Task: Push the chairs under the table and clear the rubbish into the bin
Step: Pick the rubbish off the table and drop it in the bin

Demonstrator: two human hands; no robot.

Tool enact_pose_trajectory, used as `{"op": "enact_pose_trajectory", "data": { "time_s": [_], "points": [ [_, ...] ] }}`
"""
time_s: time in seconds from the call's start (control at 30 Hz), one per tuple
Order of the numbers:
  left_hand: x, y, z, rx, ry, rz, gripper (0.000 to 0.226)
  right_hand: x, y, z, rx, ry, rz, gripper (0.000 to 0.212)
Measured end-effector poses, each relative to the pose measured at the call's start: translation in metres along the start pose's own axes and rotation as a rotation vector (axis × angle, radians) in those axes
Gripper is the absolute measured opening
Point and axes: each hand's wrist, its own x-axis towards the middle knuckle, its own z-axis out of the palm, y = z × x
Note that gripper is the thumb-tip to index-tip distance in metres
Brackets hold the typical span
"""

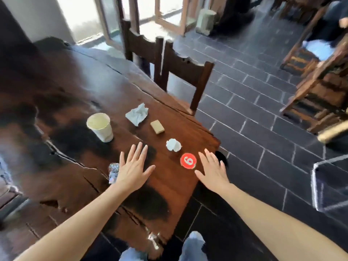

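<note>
A dark wooden table (66,87) carries a paper cup (100,127), a crumpled white tissue (137,113), a small tan block (157,126), a small white paper wad (173,145) and a shiny foil wrapper (113,172). My left hand (134,167) hovers flat with fingers spread, beside the wrapper. My right hand (212,169) is spread open over the table's corner, next to a red round tag with a white number (188,161). Two dark wooden chairs (185,72) (141,44) stand along the far right side, backs close to the table edge.
Dark tiled floor (254,119) stretches to the right. A wooden chair and furniture (320,87) stand at the far right. A clear box-like container (331,185) sits low at the right edge. Glass doors (113,19) are behind the table.
</note>
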Motion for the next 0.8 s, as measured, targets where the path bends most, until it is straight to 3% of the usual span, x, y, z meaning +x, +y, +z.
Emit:
{"op": "enact_pose_trajectory", "data": {
  "time_s": [0.3,0.5,0.67,0.8],
  "points": [
    [-0.01,0.058,0.043,-0.115,0.001,-0.316,0.073,0.086,0.045,-0.01,-0.052,-0.135,-0.266,0.07],
    [-0.03,0.029,0.054,-0.204,0.051,-0.627,0.074,0.131,-0.005,0.011,0.024,-0.227,-0.434,0.059],
    [-0.001,-0.008,0.069,-0.389,0.1,-0.951,0.088,0.167,-0.032,0.028,-0.051,-0.185,-0.568,0.057],
    [0.038,-0.027,0.081,-0.532,0.125,-1.058,0.091,0.199,-0.033,0.029,-0.108,-0.221,-0.562,0.061]
  ]
}}
